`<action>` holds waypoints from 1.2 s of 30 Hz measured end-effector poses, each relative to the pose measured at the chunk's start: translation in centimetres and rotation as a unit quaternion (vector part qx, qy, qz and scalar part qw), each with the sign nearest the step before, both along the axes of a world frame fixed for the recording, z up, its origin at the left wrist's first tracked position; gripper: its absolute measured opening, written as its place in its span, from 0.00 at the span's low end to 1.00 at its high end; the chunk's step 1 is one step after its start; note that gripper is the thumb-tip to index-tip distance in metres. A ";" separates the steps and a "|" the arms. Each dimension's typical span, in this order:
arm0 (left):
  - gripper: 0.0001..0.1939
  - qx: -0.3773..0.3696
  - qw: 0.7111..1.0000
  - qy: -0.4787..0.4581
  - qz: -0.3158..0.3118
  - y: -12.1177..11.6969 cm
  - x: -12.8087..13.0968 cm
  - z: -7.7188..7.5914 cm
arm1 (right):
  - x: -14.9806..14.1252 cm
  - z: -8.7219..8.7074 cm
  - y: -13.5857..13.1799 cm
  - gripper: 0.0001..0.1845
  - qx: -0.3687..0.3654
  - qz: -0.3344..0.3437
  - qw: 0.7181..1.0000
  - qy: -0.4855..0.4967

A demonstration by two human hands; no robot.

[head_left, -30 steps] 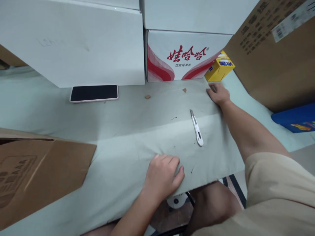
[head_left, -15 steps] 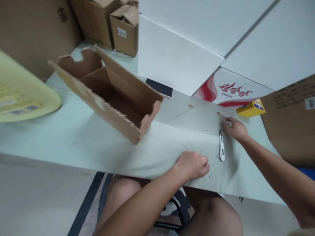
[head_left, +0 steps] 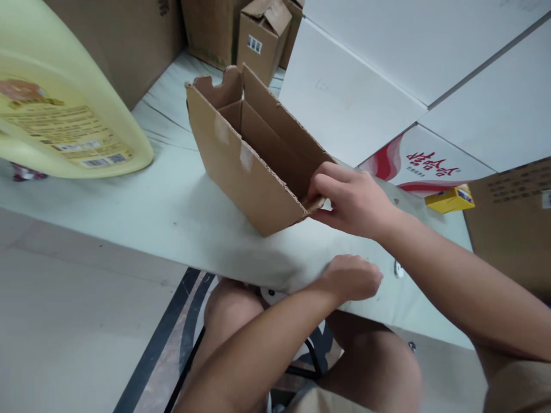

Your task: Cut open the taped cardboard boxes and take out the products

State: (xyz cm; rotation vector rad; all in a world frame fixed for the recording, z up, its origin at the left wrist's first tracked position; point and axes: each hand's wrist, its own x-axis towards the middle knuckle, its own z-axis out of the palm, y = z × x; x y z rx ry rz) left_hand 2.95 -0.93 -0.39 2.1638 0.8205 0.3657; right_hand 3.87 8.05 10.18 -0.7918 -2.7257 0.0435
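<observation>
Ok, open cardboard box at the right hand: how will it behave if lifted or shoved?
The open cardboard box is probably light for its size: only bare inner walls show through its top. It may flex where the right hand grips one end, as the cardboard looks thin. Tall and narrow, it could tip if pushed sideways up high.

The right hand (head_left: 355, 201) covers part of the open cardboard carton (head_left: 258, 183); the right forearm (head_left: 439, 272) hides most of the white utility knife (head_left: 399, 269). The yellow jug (head_left: 99, 97) runs off the left edge, its fine print (head_left: 64, 126) illegible.
</observation>
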 end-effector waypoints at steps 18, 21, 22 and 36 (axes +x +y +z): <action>0.20 -0.002 0.992 0.107 -0.070 -0.8 0.8 -0.6 | 32.5 -1.9 -17.1 0.05 0.211 -0.766 0.583 0.168; 0.20 0.010 0.989 0.126 -0.075 -0.5 1.2 -0.6 | 35.0 -2.7 -17.8 0.06 0.163 -0.813 0.534 0.167; 0.20 0.014 0.988 0.132 -0.077 -0.4 1.3 -0.5 | 35.6 -2.8 -17.5 0.08 0.152 -0.817 0.530 0.168; 0.20 0.023 0.982 0.181 -0.054 1.1 2.6 -0.1 | 39.7 -2.9 -5.1 0.17 0.099 -0.821 0.534 0.176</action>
